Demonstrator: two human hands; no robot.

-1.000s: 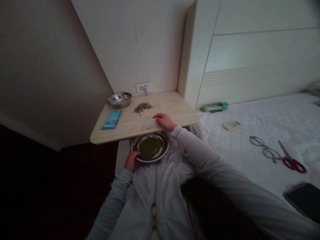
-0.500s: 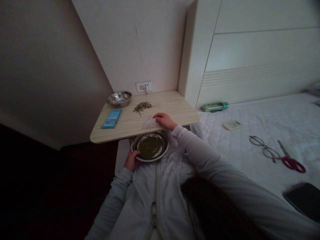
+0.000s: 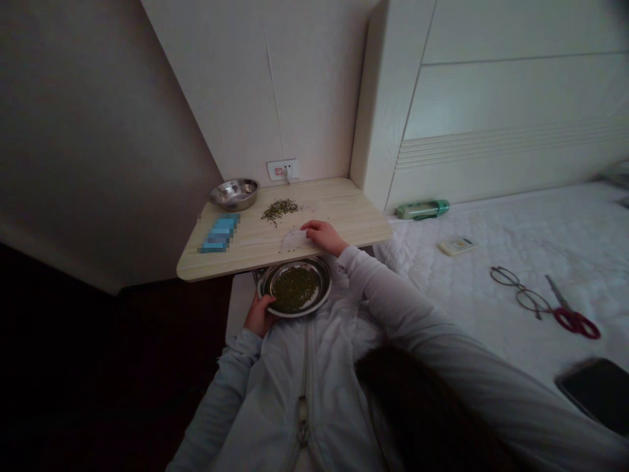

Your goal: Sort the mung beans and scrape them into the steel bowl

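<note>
Left hand [image 3: 259, 316]: grasping the near-left rim of a round, shiny stainless-steel bowl [image 3: 325, 295], thumb over the edge.
Right hand [image 3: 322, 236]: fingers closed on a thin, whitish, translucent sheet [image 3: 293, 238] at the near part of the pale wood-grain tabletop [image 3: 344, 203].
Bowl's place: before the person's lap, just below the tabletop's near edge.
Bowl's contents: small, dull-green grains [image 3: 293, 288] spread over the bottom, bare metal showing at the near right.
Sheet's look: rounded at its left end, faint against the wood.
Tabletop pile: loose, olive-green pieces [image 3: 280, 210] in an uneven patch beyond the sheet.
Far left corner: a second shiny metal bowl [image 3: 234, 195].
</note>
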